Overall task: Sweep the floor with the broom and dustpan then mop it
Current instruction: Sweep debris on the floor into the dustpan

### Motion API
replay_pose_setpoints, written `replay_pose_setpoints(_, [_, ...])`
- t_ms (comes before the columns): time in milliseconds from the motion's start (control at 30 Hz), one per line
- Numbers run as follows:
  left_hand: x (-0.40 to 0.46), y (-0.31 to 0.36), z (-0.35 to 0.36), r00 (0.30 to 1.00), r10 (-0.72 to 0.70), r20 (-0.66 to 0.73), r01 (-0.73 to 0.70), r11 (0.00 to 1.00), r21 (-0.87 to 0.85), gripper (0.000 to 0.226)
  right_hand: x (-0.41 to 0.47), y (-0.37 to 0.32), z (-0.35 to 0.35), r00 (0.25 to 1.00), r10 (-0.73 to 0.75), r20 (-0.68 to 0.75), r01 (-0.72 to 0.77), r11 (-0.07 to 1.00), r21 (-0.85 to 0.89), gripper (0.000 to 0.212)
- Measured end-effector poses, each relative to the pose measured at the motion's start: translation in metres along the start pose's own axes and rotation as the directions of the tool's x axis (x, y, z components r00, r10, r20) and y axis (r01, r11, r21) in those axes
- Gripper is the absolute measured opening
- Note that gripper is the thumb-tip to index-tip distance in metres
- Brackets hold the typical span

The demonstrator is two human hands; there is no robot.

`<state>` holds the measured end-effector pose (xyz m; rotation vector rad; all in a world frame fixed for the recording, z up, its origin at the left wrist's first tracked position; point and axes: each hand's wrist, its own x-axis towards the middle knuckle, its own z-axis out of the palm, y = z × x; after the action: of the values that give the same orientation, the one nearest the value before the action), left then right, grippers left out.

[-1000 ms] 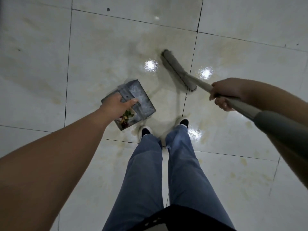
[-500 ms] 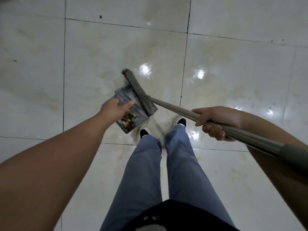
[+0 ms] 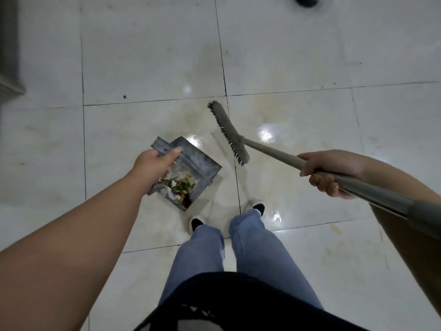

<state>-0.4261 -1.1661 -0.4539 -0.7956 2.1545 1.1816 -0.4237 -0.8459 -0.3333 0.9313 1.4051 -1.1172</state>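
My left hand grips the handle of a grey metal dustpan, held just above the floor in front of my feet. A heap of leaves and scraps lies in the pan's near end. My right hand is curled round the long grey handle of the broom. The broom's head hangs to the right of the dustpan, a short gap away from it, bristles facing the pan.
The floor is glossy white tile with dark grout lines and yellowish stains. My two shoes stand just below the dustpan. A grey furniture edge is at the far left, and a dark round object at the top edge.
The broom head was over the dustpan half a second ago; it has swung out to the right and away from the pan. The dustpan stays in my left hand.
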Motion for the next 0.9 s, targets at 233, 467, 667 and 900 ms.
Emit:
replay_pose_setpoints(233, [-0.016,0.07,0.028,0.993,0.112,0.048,-0.112,0.994,-0.004,0.041,-0.008,0.009,-0.042,0.993,-0.059,-0.099,0.064,0.997,0.049,0.019])
replay_pose_setpoints(467, [-0.046,0.162,0.058,0.974,0.169,0.15,-0.17,0.985,-0.001,0.038,-0.021,0.021,-0.102,0.984,-0.106,-0.144,0.126,0.983,0.131,0.04])
replay_pose_setpoints(667, [-0.06,0.237,0.095,0.959,0.212,0.188,-0.218,0.976,0.007,0.036,-0.051,0.038,-0.187,0.996,-0.066,-0.062,0.082,0.943,0.321,0.013])
replay_pose_setpoints(900, [-0.072,0.302,0.161,0.955,0.25,0.158,-0.246,0.968,-0.047,0.037,-0.074,0.063,-0.255,0.995,-0.042,-0.086,0.081,0.855,0.512,0.022])
